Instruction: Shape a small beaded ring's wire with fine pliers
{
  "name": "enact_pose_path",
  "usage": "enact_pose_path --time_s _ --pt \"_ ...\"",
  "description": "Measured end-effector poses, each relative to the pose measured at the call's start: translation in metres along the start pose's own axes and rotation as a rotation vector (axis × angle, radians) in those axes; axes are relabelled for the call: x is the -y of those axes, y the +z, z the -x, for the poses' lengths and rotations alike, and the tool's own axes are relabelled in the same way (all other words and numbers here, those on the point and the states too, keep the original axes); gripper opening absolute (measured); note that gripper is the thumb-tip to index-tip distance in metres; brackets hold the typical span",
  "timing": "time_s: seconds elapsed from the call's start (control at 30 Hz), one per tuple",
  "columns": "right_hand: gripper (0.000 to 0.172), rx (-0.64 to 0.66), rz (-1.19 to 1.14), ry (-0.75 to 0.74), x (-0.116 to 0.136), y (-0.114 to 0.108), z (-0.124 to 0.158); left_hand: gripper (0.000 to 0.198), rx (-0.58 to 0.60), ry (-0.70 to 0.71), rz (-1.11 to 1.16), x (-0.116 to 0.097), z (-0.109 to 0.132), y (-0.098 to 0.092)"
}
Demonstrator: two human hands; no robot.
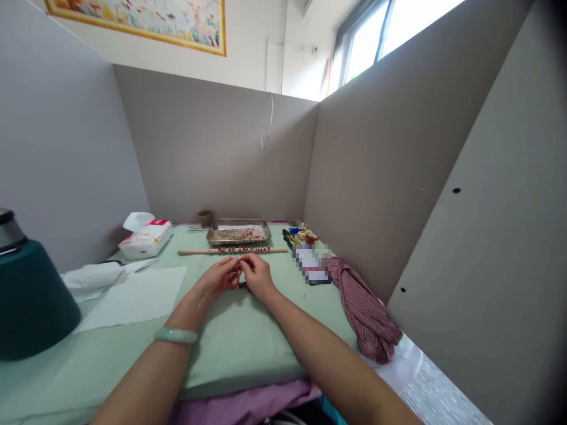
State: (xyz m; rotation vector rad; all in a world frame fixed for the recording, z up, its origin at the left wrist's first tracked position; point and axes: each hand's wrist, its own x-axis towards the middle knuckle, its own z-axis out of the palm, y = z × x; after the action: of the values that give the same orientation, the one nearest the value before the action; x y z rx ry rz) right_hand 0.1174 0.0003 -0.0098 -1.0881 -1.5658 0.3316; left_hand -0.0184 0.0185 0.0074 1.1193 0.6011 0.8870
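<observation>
My left hand (219, 278) and my right hand (257, 276) meet over the green mat (230, 336), fingertips pinched together around something small and dark that I cannot make out. A green bangle (176, 335) circles my left wrist. Just beyond the hands lies a long wooden stick (233, 251) with a row of red and white beads along it. Behind it stands a shallow metal tray (238, 231) holding several small beads.
A tissue box (145, 238) and white paper sheets (135, 298) lie at left, beside a dark green container (31, 301). A checked red cloth (365, 310) and small coloured items (299, 235) sit at right. Grey partition walls enclose the desk.
</observation>
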Motion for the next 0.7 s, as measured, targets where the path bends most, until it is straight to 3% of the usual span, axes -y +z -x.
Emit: enact_pose_path --time_s 0.4,0.7 --pt "0.015 -0.035 -0.024 0.005 -0.0033 0.0003 -0.001 0.025 0.007 0.007 0.014 -0.0011 0.0021 0.0006" --pt "0.016 0.026 -0.084 0.053 -0.004 0.0012 -0.0001 0.021 -0.032 0.002 0.048 -0.0026 0.0024 -0.001"
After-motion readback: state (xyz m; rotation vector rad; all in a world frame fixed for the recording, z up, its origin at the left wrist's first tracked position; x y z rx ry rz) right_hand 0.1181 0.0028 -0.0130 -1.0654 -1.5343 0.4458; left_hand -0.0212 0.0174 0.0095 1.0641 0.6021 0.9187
